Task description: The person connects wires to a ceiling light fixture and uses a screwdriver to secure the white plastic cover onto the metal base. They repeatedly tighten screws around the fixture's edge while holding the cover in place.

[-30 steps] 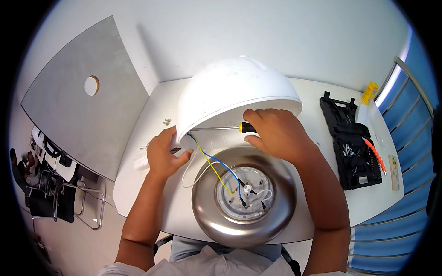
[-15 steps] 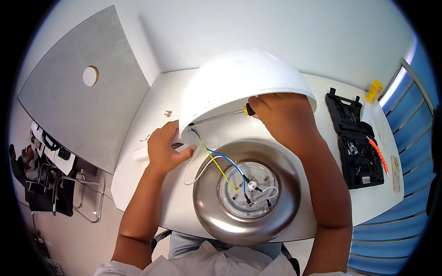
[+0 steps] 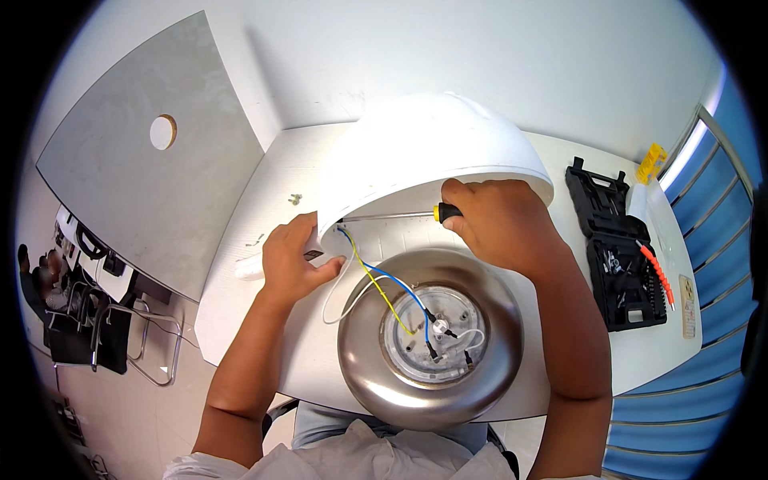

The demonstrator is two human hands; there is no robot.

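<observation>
Both hands work at the near edge of a white dome-shaped shell point(image 3: 436, 136), which stands toward 12 o'clock on the table point(image 3: 308, 376), its open side tilted toward the person, presumably so that the inside can be reached. The left hand point(image 3: 292, 260) touches the rim at the shell's 8 o'clock end, thumb spread clear, probably to steady it; its fingertips are hidden, so how firmly it grips cannot be told. The right hand point(image 3: 496, 224) is closed around the black-and-yellow handle of a screwdriver point(image 3: 392, 216), whose shaft points to 9 o'clock across the opening. That near-level angle seems chosen to reach inside the rim beside the wire ends; whether the tip is seated is too small to tell. At 5 o'clock a brushed-steel bowl point(image 3: 364, 356) sits with its wired disc point(image 3: 400, 344) facing up, close enough, it seems, to leave slack in the blue wire point(image 3: 392, 278) and the yellow-green wire point(image 3: 382, 296) running to the shell. Small screws point(image 3: 295, 199) lie apart at 10 o'clock, while the open black tool case point(image 3: 624, 280) lies at 3 o'clock, on the screwdriver hand's side, likely for easy access.
</observation>
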